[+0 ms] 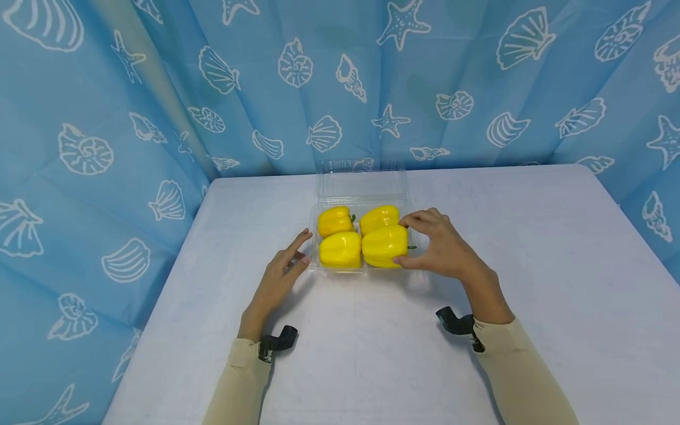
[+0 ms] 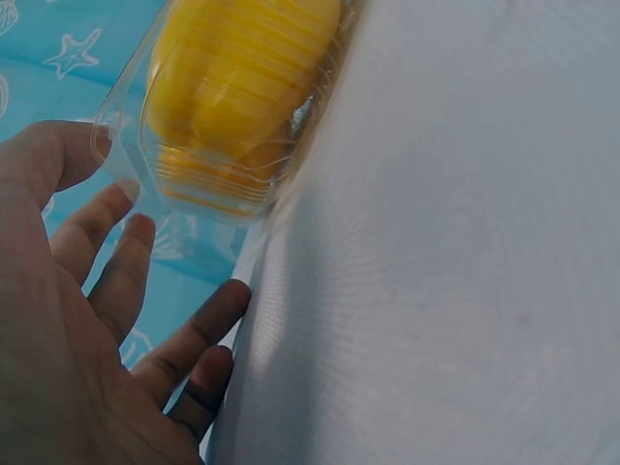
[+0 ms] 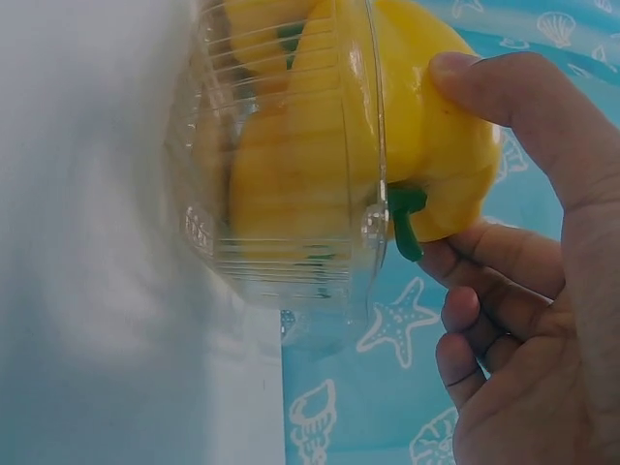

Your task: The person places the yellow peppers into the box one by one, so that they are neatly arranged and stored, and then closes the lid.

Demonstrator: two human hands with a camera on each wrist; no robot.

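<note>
Yellow bell pepper (image 1: 385, 247), seated at the front right of a clear container (image 1: 340, 271), is the piece we hold in our right hand (image 1: 443, 245). The grip is a wide pinch, opened to the breadth of the fruit: we see the thumb against its near side and the forefinger against its far side. In the right wrist view the other fingers bend loosely near the pepper, whose upper part bulges above the rim, and its green stem (image 3: 407, 218) juts out over the container's edge.

We note three further peppers in the same container: the front-left pepper (image 1: 340, 250) just beside the held one, the back-left pepper (image 1: 335, 222) with its stem toward the right, and the back-right pepper (image 1: 379, 218), partly hidden by the held one. Together they form two rows of two.

Our left hand (image 1: 276, 278) lies at the container's left side, fingers spread and slightly bent, with nothing in its grasp; whether a fingertip touches the rim we cannot tell.

Behind the peppers we observe the hinged lid (image 1: 362, 184), open and tipped back toward the curtain. A white cloth (image 1: 366, 348) covers the table beneath. Farther out, we find beige sleeves (image 1: 523, 372), a black wrist device (image 1: 278, 340) on each arm, and a blue curtain (image 1: 366, 147) printed with white shells and starfish.
</note>
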